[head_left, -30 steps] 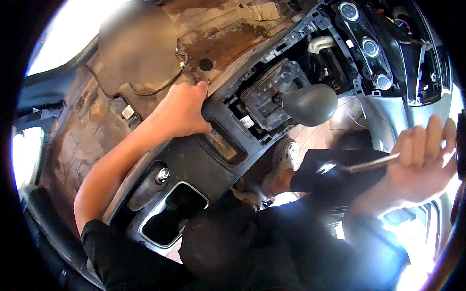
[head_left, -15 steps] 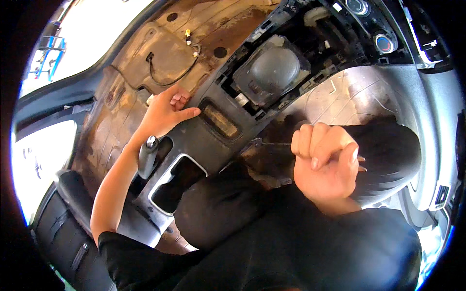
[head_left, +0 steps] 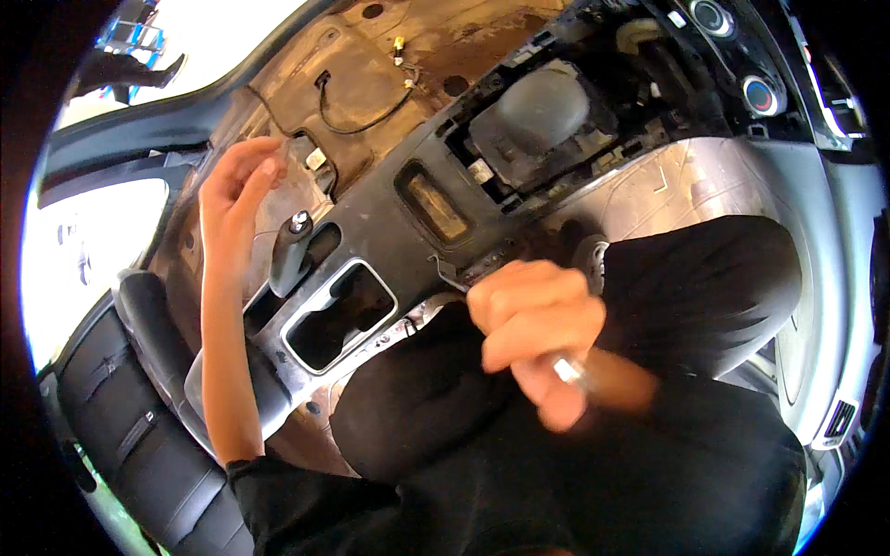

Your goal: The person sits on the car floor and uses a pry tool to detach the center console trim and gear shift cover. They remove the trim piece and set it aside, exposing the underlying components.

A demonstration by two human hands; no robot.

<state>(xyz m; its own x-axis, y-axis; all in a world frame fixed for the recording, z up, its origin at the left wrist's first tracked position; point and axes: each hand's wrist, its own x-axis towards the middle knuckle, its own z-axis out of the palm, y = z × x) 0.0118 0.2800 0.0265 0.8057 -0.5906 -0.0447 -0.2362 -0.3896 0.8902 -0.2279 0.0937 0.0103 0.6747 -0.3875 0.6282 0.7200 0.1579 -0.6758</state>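
Observation:
My left hand (head_left: pixel 239 190) hangs over the stripped floor just left of the centre console (head_left: pixel 375 232), fingers loosely curled and apart, holding nothing visible, above the handbrake lever (head_left: pixel 290 252). My right hand (head_left: pixel 533 320), blurred, is closed around a slim metal tool (head_left: pixel 569 372) over my lap, below the console's right side; most of the tool is hidden. The gear knob (head_left: pixel 545 104) sits in the exposed shifter housing, its surrounding trim off. An empty oblong tray (head_left: pixel 428 202) and a silver-rimmed cup holder (head_left: pixel 387 283) are set in the console.
A black seat (head_left: pixel 139 426) lies at lower left. The bare floor pan (head_left: pixel 357 97) carries a cable and a yellow connector (head_left: pixel 399 46). Dashboard knobs (head_left: pixel 760 94) are at upper right, a grey panel (head_left: pixel 825 278) at right. Outside the open doorway stands a blue metal frame (head_left: pixel 139 37).
My left hand has left the console's edge and moved back and leftward. My right hand, with the tool, has swung leftward and down toward my lap, turning over as it moved.

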